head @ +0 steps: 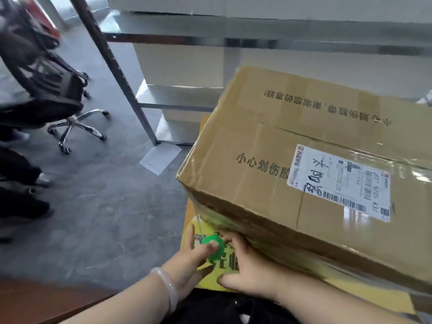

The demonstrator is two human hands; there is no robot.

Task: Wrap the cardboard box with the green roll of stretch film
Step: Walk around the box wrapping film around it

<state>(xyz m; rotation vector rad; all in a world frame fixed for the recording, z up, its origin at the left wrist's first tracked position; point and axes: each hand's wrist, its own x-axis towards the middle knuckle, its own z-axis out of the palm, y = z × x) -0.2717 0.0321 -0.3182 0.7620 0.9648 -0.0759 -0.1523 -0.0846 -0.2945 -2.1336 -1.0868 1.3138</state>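
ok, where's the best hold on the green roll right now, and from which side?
Take the roll by its end cap, the only part that shows; the rest is hidden behind the right hand, against the box. Come from the box's left corner, where the cap faces outward. The left hand has its thumb on it there. Probably pinch the rim.

From my feed: cardboard box [304, 141] tan-brown, black printed characters across top. Label [339, 183] white, black barcodes and handwriting, small red corner mark. Green roll [211, 250] vivid, plain. Carton [362, 298] beneath yellow, with black lettering I can't read. Bracelet [167, 288] milky white. Floor [105, 218] mottled grey. Chair [65, 94] black, chrome legs.
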